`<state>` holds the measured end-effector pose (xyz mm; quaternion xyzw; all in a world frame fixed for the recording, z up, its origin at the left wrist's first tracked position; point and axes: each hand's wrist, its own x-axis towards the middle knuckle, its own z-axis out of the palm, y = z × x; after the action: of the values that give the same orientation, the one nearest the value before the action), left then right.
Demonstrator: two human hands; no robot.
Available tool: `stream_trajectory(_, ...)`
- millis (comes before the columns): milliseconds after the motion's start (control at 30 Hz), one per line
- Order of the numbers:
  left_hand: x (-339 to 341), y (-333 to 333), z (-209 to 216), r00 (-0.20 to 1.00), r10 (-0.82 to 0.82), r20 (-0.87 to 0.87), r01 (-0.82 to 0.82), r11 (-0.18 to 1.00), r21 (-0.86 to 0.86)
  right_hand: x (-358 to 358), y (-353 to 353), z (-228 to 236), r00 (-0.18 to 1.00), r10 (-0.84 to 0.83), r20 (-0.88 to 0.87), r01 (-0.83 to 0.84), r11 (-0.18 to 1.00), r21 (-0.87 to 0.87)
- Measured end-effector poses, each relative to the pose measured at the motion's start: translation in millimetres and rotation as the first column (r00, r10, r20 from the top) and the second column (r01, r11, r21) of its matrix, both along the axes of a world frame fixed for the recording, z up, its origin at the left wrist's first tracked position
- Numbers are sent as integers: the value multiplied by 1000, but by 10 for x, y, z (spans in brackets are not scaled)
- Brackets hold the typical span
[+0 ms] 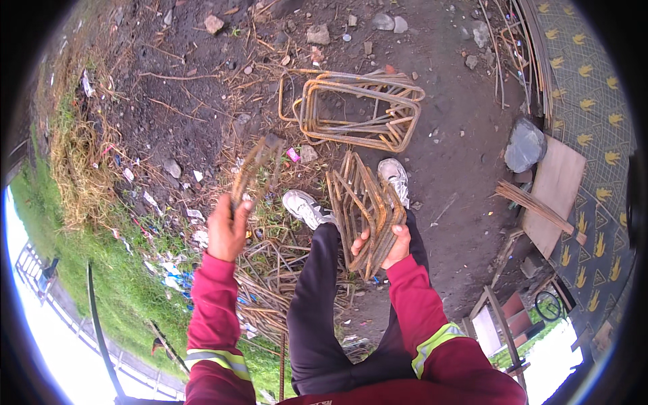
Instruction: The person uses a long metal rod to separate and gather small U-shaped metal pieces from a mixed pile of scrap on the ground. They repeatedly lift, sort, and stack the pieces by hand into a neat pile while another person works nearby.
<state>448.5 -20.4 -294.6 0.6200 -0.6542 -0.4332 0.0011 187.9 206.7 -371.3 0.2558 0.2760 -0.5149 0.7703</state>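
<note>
My right hand (398,244) is wrapped around a bundle of rusty bent rebar stirrups (368,202), held upright in front of my right leg. My left hand (227,228) is raised to the left, closed on a thin rusty rebar stirrup (248,165) that is smeared by motion. On the dirt beyond my shoes lies a stack of rectangular rebar stirrups (391,128), loosely overlapping. More bent rebar pieces (270,304) lie in a tangled heap beside my left leg.
My light shoes (305,208) stand on bare soil scattered with stones and litter. Grass (101,270) runs along the left. To the right are a big grey rock (525,145), a board (557,182), thin wooden strips (540,210) and a patterned dark sheet (587,88).
</note>
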Motion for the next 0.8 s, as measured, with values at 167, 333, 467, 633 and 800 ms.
stream_trajectory(167, -934, 934, 5, 972, 206, -115, -196, 977, 88, -162, 144, 107, 989, -99, 107, 121, 966, -228)
stream_trajectory(333, -1717, 1630, -24, 994, 17, -112, -16, 1000, 9, -336, 225, 108, 991, -129, -30, 127, 991, -50)
stream_trajectory(467, -2064, 1876, 2, 992, 104, 70, -107, 993, 44, -596, 142, -38, 993, 17, -119, -16, 1000, 9)
stream_trajectory(633, -2404, 1983, -51, 952, -83, 295, 98, 995, -35, -776, 15, -242, 995, 103, 2, -103, 994, 29)
stream_trajectory(800, -2067, 1535, 6, 921, -306, 242, 311, 950, 16, -725, -39, -285, 990, 143, 6, -143, 985, 97)
